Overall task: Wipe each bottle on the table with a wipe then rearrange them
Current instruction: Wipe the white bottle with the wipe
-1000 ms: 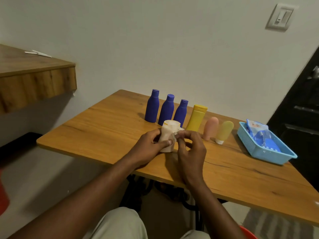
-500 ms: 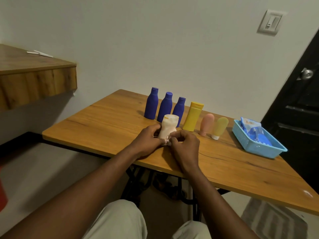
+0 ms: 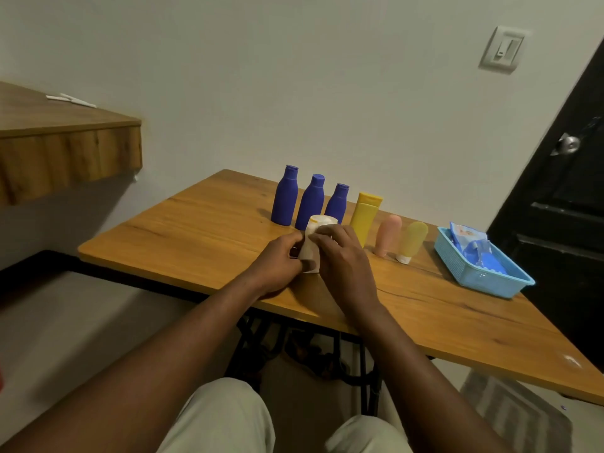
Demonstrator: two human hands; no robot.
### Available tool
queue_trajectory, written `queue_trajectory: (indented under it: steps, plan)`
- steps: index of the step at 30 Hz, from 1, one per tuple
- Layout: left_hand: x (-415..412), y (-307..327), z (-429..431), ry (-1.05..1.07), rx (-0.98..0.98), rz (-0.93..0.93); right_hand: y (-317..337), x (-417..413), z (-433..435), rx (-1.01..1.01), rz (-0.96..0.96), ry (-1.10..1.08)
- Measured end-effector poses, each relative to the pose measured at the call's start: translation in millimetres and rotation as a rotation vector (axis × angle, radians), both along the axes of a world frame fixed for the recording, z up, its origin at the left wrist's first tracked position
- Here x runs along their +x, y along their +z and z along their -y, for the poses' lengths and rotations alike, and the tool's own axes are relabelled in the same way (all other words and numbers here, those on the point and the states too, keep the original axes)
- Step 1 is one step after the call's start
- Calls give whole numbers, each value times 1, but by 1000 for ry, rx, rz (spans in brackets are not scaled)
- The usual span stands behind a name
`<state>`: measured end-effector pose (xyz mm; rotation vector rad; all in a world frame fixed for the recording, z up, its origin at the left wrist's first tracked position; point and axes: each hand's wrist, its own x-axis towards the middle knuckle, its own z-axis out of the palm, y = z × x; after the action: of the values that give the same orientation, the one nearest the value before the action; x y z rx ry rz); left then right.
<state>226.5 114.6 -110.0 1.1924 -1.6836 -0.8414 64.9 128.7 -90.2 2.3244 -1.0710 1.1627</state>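
Note:
A small bottle wrapped in a white wipe (image 3: 314, 237) stands on the wooden table (image 3: 202, 237) in front of me. My left hand (image 3: 281, 266) grips its left side. My right hand (image 3: 343, 266) presses the wipe against its right side and front. Behind them stands a row: three dark blue bottles (image 3: 285, 201), (image 3: 311, 204), (image 3: 338, 204), a yellow bottle (image 3: 364, 217), a pink tube (image 3: 387, 235) and a pale yellow tube (image 3: 411, 240) with a white cap. The lower part of the wrapped bottle is hidden by my fingers.
A light blue basket (image 3: 480, 276) holding a pack of wipes (image 3: 469, 243) sits at the table's right. A wooden shelf (image 3: 65, 148) juts out at the left. A black door (image 3: 562, 191) stands at the right, and a wall lies behind the table.
My right hand has slid up from the base of the wrapped bottle to its upper side. The left hand keeps its grip. The camera has shifted slightly.

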Motion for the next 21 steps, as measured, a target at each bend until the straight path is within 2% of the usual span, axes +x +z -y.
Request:
queue_trajectory:
  steps: [2,4,6,11,16,18,21]
  plan:
    - [0,-1,2,15,-2,22,-3,-11,4,24,138,7]
    - [-1,0,3,23,-9,57,-4,-18,6,146,372,-7]
    - [-1,0,2,27,-9,78,-5,-22,8,225,489,-3]
    - [-2,0,1,22,-16,45,-1,-8,0,146,574,119]
    - [-3,0,-1,10,-12,10,2,3,1,138,496,128]
    - [-3,0,0,18,-13,10,0,2,6,164,581,74]
    - [-2,-1,2,16,-18,24,-5,0,6,328,750,46]
